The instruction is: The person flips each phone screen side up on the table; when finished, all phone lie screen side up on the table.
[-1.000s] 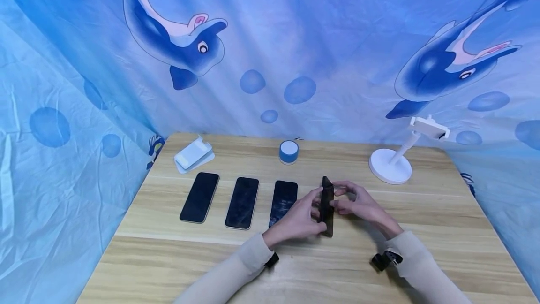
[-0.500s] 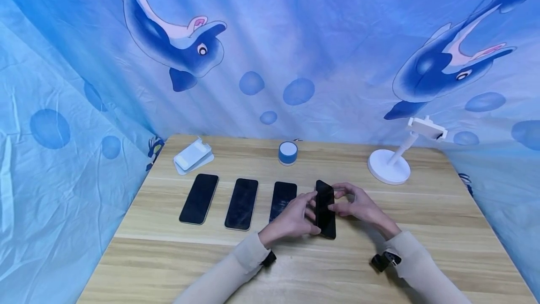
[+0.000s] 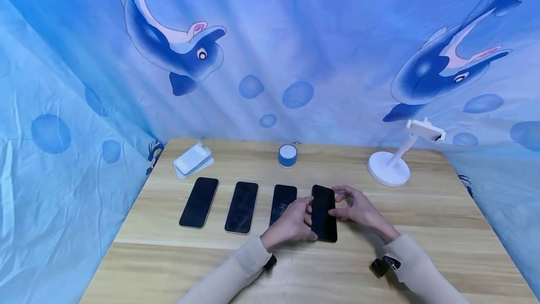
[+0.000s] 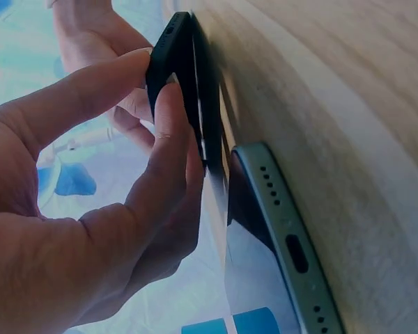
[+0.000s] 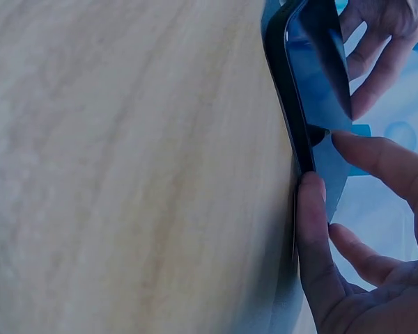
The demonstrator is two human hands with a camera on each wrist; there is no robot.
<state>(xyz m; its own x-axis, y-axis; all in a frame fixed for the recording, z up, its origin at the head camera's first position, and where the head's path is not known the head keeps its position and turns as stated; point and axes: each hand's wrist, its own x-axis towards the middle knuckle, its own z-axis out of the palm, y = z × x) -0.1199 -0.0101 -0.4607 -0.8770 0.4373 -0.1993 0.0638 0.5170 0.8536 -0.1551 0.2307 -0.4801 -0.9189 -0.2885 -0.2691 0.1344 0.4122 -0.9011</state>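
A black smartphone [image 3: 323, 212] is held between both hands at the right end of a row of phones, its dark screen facing up. The left hand [image 3: 292, 222] pinches its left side near the bottom corner; in the left wrist view, thumb and finger meet at the edge of the phone [image 4: 171, 52]. The right hand [image 3: 356, 208] pinches the far right side; in the right wrist view, one finger lies along the edge of the phone [image 5: 324, 90] and another fingertip touches the screen. The phone is slightly tilted, close over the table. Another phone [image 3: 282, 201] lies partly behind the left hand.
Two more dark phones, one on the left [image 3: 199, 202] and one beside it [image 3: 242, 208], lie face up. White folded stands [image 3: 193, 159], a blue-and-white round container [image 3: 287, 156] and a white phone stand [image 3: 389, 169] stand along the back of the wooden table [image 3: 168, 257].
The held phone has turned from nearly edge-on to almost flat, its screen now facing up. The left hand has shifted slightly left and down with it; the right hand has barely moved.
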